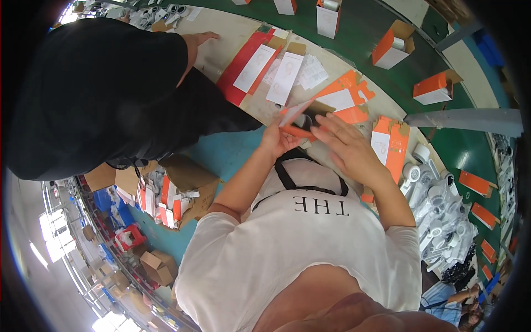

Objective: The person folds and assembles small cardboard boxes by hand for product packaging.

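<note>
Over the workbench: both hands meet at the near edge of the pale tabletop [221,52], right above the person's white shirt.
Left hand [275,141]: closed round the left end of an orange and white carton flap [296,123], thumb side up, grip looks narrow and firm.
Right hand [345,146]: fingers [326,123] spread fairly wide and laid flat over the right part of the same carton, palm down, pressing more than gripping.
Carton position: sits between the two hands, touching both, its orange edge poking out leftward from under the right fingers; how much of it is folded I can't tell, the hands cover most of it.
Just beyond the hands: a flat orange and white carton blank [345,97] lies on the bench, near the fingertips but not touching them.
Further left on the bench: a red tray-like stack of white blanks [251,66].
Right of the right wrist: another orange folded blank [390,141] standing close by, then a heap of white hair dryers [442,216].
Green belt [376,66]: carries open orange and white boxes [392,47], well apart from the hands.
Neighbour: a person in a black top [105,94] leans in from the left, one hand on the bench.
</note>
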{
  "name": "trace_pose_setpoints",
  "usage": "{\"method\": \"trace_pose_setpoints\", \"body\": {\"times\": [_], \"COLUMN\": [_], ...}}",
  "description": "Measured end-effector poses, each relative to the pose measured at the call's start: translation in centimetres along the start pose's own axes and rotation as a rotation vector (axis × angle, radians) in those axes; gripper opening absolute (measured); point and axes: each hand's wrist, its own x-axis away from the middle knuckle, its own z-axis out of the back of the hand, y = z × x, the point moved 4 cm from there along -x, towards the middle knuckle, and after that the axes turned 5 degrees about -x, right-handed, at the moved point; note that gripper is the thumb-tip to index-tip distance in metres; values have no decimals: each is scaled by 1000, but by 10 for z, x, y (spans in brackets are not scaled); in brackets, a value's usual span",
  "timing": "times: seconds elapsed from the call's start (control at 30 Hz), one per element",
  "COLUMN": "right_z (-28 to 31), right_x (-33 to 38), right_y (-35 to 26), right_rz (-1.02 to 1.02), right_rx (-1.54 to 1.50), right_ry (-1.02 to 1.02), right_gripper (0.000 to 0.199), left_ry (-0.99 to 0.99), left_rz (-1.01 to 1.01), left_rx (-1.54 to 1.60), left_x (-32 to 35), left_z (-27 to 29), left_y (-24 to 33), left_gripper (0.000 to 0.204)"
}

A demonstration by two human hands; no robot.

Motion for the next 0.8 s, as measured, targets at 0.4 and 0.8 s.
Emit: {"method": "trace_pose_setpoints", "body": {"times": [0.4, 0.8], "right_z": [-24, -38], "right_x": [15, 171], "right_y": [69, 110], "right_rz": [-556, -983], "right_rx": [-352, 779], "right_ry": [331, 287], "right_gripper": [28, 67], "left_ry": [327, 1169], "left_rz": [-1377, -1390], "left_rx": [-1839, -1812], "left_x": [66, 6], "left_z": [-35, 5], "left_y": [11, 159], "left_gripper": [81, 61]}}
